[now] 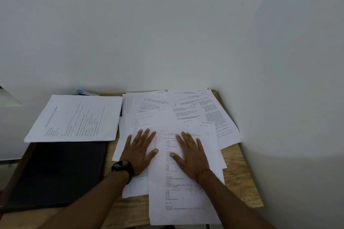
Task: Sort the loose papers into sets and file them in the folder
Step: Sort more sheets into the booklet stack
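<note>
On bench, left hand and right hand flat, fingers spread on loose papers; sorting barely begun. Next: pull matching section sheets, folder unopened.

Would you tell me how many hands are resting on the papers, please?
2. The left hand lies flat on the papers, on the side nearer the folder; the right hand lies flat on the top sheet. None looks hidden.

The wooden table carries a spread of loose printed papers on its right and a dark folder (closed) on its left.
</note>
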